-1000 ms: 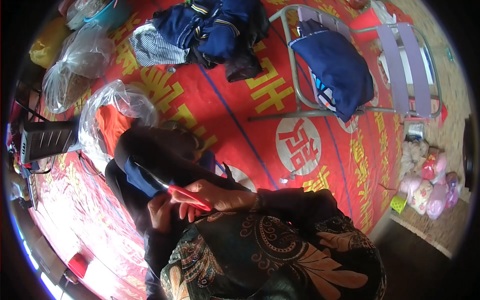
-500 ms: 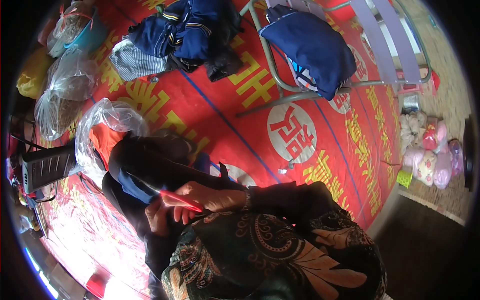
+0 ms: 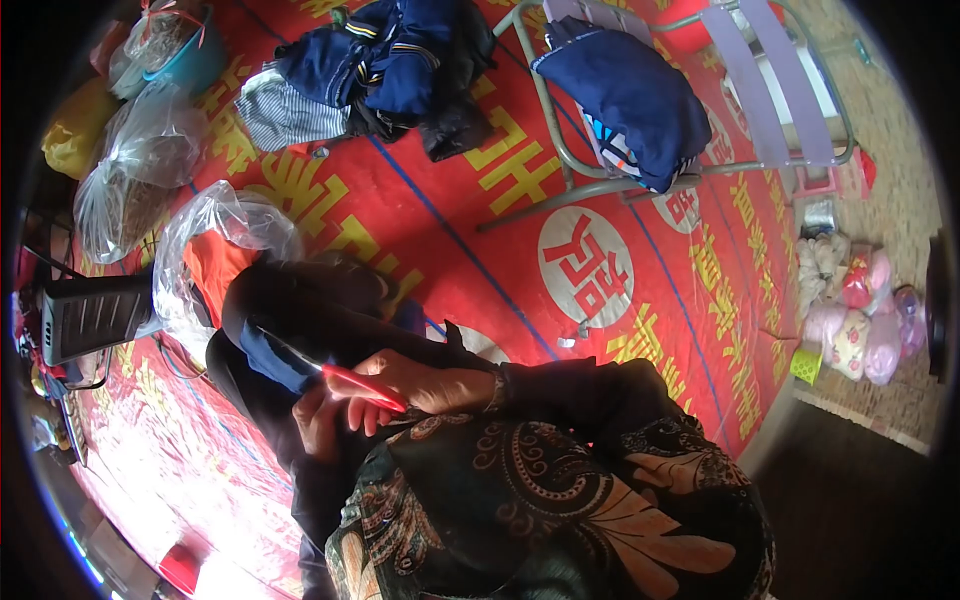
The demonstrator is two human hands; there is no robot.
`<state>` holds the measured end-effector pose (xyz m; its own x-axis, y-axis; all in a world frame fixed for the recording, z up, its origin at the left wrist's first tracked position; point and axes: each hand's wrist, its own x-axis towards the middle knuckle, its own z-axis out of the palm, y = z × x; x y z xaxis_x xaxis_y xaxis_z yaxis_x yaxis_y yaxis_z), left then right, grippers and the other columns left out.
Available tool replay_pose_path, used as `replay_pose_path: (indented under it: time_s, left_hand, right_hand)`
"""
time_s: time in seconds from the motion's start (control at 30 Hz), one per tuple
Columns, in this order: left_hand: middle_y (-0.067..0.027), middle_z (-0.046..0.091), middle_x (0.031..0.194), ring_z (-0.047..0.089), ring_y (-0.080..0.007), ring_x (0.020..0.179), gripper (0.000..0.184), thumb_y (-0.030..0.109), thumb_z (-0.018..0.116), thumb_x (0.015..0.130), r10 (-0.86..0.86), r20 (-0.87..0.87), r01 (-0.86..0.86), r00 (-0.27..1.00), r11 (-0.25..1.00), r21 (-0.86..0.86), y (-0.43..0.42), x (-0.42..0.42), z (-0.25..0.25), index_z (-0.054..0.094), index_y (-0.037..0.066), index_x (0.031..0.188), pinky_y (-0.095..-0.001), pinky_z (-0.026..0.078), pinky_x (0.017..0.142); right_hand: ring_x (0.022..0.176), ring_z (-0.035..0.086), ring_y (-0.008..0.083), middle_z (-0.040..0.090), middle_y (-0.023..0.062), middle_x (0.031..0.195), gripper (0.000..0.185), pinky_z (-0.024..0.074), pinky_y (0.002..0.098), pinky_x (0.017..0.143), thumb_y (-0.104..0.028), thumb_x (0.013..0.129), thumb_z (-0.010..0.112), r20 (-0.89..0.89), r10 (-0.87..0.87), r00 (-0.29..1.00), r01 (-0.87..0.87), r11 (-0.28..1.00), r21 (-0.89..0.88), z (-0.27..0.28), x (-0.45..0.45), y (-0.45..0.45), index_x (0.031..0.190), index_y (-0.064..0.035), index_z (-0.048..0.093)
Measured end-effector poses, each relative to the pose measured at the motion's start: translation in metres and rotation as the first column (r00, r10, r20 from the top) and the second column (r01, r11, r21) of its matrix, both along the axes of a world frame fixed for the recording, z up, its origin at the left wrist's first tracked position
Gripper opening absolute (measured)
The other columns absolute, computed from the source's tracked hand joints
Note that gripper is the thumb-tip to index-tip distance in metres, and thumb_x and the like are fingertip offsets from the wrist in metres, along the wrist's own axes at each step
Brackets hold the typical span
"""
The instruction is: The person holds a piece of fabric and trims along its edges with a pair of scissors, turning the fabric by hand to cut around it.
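Note:
In the head view, my right hand (image 3: 428, 384) reaches in from the right in a dark sleeve. Its fingers are closed around red-handled scissors (image 3: 362, 386), whose thin pale blades point up and left over my dark-clad leg. Just left of and below it, my left hand (image 3: 317, 422) has its fingers bent together near dark cloth; whatever is between them is hidden. Dark blue fabric (image 3: 278, 362) lies on the leg beyond the hands. My patterned top (image 3: 540, 500) fills the area below.
Clear plastic bags, one with an orange item (image 3: 215, 268), stand to the left near a black chair-like object (image 3: 98, 325). Folded clothes (image 3: 345, 75) lie on the red printed floor sheet (image 3: 480, 235). A metal-framed chair (image 3: 560, 150) holds a blue garment (image 3: 625, 100). Small bags (image 3: 860, 315) sit at right.
The view has shifted slightly. Both hands stay close together in nearly the same place, with the scissors still in my right hand.

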<state>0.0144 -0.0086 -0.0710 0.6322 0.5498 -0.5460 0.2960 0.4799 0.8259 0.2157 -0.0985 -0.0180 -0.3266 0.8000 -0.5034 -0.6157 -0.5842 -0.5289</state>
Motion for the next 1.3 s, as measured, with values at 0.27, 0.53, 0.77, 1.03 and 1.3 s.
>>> replay_pose_path:
  time_s: [0.27, 0.53, 0.77, 1.03, 1.3]
  left_hand:
    - [-0.0077, 0.065, 0.075, 0.062, -0.0137, 0.069, 0.020, 0.014, 0.055, 0.092, 0.073, 0.030, -0.072, 0.997, 0.997, -0.032, -0.003, 0.000, -0.005, 0.066, -0.001, 0.086, -0.0246, 0.047, 0.061]
    - [-0.0059, 0.067, 0.077, 0.061, -0.0115, 0.069, 0.017, 0.010, 0.057, 0.093, 0.105, -0.006, -0.105, 0.994, 0.994, -0.017, -0.006, -0.004, -0.023, 0.067, 0.002, 0.084, -0.0242, 0.047, 0.063]
    - [-0.0057, 0.065, 0.076, 0.060, -0.0122, 0.069, 0.014, 0.007, 0.057, 0.089, 0.042, -0.095, -0.024, 0.995, 0.982, 0.186, 0.006, -0.001, 0.021, 0.065, -0.002, 0.084, -0.0261, 0.048, 0.065]
    - [-0.0043, 0.064, 0.079, 0.057, -0.0117, 0.071, 0.007, 0.009, 0.064, 0.088, 0.455, 0.087, -0.393, 0.886, 0.638, 0.663, 0.074, -0.073, -0.004, 0.065, 0.002, 0.090, -0.0263, 0.045, 0.065]
    - [-0.0140, 0.060, 0.095, 0.058, -0.0316, 0.091, 0.019, 0.014, 0.060, 0.089, 0.438, -0.257, 0.227, 0.861, 0.120, 0.967, 0.151, -0.072, -0.107, 0.065, 0.001, 0.101, -0.0430, 0.047, 0.080]
  right_hand:
    - [0.066, 0.065, 0.0161, 0.068, 0.0127, 0.083, 0.058, 0.0473, 0.0240, 0.057, -0.058, 0.089, 0.060, 0.011, 0.010, 1.000, -0.009, 0.998, -0.061, -0.009, -0.008, 0.004, 0.109, -0.0037, 0.066]
    - [0.066, 0.066, 0.0149, 0.068, 0.0128, 0.085, 0.060, 0.0478, 0.0232, 0.057, -0.057, 0.093, 0.055, 0.053, 0.037, 0.998, -0.032, 0.997, -0.076, -0.015, -0.005, 0.003, 0.115, -0.0021, 0.062]
    - [0.067, 0.066, 0.0153, 0.068, 0.0133, 0.085, 0.065, 0.0499, 0.0233, 0.058, -0.058, 0.093, 0.054, 0.072, 0.019, 0.997, -0.015, 0.999, -0.046, -0.012, -0.004, 0.002, 0.118, 0.0026, 0.058]
    - [0.067, 0.067, 0.0156, 0.067, 0.0137, 0.083, 0.072, 0.0514, 0.0232, 0.058, -0.059, 0.091, 0.055, 0.060, 0.015, 0.998, -0.013, 0.999, -0.033, -0.012, -0.004, 0.003, 0.120, 0.0071, 0.054]
    - [0.066, 0.067, 0.0159, 0.067, 0.0138, 0.084, 0.069, 0.0517, 0.0238, 0.059, -0.058, 0.092, 0.055, 0.033, 0.023, 0.999, -0.019, 0.992, -0.121, -0.018, -0.006, 0.003, 0.121, 0.0049, 0.055]
